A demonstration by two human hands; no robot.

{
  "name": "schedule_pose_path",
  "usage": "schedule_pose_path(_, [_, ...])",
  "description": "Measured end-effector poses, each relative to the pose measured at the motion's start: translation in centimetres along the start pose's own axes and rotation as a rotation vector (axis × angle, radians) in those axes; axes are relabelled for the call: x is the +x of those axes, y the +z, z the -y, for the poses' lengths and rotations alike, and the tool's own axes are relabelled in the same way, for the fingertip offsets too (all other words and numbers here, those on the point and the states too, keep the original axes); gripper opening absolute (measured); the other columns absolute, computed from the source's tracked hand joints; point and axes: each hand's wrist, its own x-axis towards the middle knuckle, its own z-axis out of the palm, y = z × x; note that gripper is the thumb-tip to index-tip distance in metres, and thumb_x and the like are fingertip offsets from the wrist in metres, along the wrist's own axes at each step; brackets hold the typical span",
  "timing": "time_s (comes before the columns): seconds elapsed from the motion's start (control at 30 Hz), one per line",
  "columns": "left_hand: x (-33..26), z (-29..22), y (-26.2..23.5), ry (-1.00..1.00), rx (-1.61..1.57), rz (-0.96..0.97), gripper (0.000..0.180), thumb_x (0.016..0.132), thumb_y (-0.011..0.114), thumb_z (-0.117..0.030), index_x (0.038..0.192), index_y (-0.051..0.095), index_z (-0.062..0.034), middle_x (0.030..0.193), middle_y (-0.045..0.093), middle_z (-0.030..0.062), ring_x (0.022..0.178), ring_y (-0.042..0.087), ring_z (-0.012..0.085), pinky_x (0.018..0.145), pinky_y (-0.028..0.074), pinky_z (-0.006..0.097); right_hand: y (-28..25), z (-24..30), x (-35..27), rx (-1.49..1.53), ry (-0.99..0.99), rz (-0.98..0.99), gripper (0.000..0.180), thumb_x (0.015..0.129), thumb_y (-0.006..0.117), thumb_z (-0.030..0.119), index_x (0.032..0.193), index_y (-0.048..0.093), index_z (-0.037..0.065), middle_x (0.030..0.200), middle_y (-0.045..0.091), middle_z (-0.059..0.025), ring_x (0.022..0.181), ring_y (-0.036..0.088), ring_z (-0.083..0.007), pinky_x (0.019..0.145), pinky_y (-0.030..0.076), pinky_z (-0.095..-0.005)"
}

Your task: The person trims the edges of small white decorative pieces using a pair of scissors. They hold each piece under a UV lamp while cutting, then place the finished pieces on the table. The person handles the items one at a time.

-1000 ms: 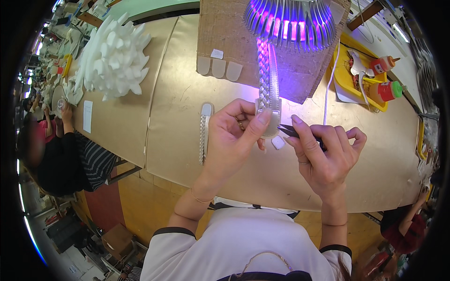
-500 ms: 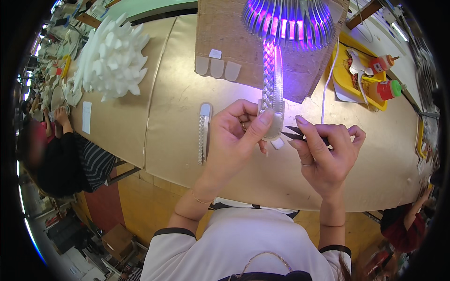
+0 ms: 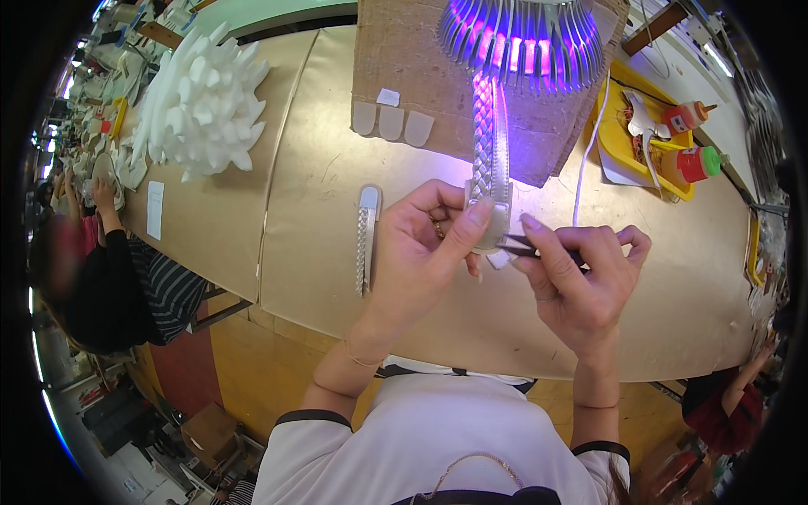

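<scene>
Below the lamp [image 3: 522,46], the braided strap [image 3: 482,143] runs toward me, its rounded end pinched by my left hand [image 3: 425,240], thumb on top. Lower right of the lamp, my right hand [image 3: 589,286] pinches a black pointed tool [image 3: 528,246], tips at that end. Left below the lamp lies a second strap [image 3: 363,252]; right of the lamp, a yellow tray [image 3: 621,139].

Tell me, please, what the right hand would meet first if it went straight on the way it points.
Most likely the braided strap's rounded end, held by the left hand; the pointed black tool leads, though whether its tips touch is unclear.
</scene>
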Motion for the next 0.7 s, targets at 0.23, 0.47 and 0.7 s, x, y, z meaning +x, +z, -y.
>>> schedule_pose_path(0.23, [0.0, 0.0, 0.0, 0.009, 0.049, -0.007, 0.017, 0.092, 0.066, -0.015, 0.092, 0.059, 0.0, 0.078, 0.064, 0.0043, 0.061, 0.057, 0.0062, 0.053, 0.048, 0.021, 0.2, -0.2, -0.1, 0.394, 0.181, -0.065, 0.037, 0.069, 0.084, 0.031, 0.094, 0.069, 0.01, 0.077, 0.055, 0.0003, 0.066, 0.05, -0.0115, 0.06, 0.034, -0.0271])
schedule_pose_path(0.47, [-0.5, -0.2, 1.0, 0.04, 0.077, 0.0, 0.015, 0.092, 0.066, -0.013, 0.092, 0.058, 0.0001, 0.083, 0.065, 0.0043, 0.07, 0.06, 0.0065, 0.06, 0.05, 0.021, 1.6, -0.5, 0.1, 0.451, 0.178, -0.061, 0.031, 0.064, 0.084, 0.018, 0.089, 0.067, 0.015, 0.081, 0.059, 0.0023, 0.07, 0.052, -0.0156, 0.067, 0.034, -0.0291])
schedule_pose_path(0.7, [-0.4, 0.2, 0.8, 0.083, 0.082, 0.02, 0.013, 0.093, 0.065, -0.012, 0.093, 0.058, -0.0001, 0.083, 0.064, 0.0036, 0.072, 0.059, 0.0055, 0.063, 0.048, 0.02, 1.9, -0.6, 0.3, 0.381, 0.072, 0.04, 0.036, 0.059, 0.069, -0.002, 0.091, 0.06, 0.013, 0.085, 0.059, 0.0008, 0.075, 0.056, -0.0166, 0.068, 0.035, -0.0312])
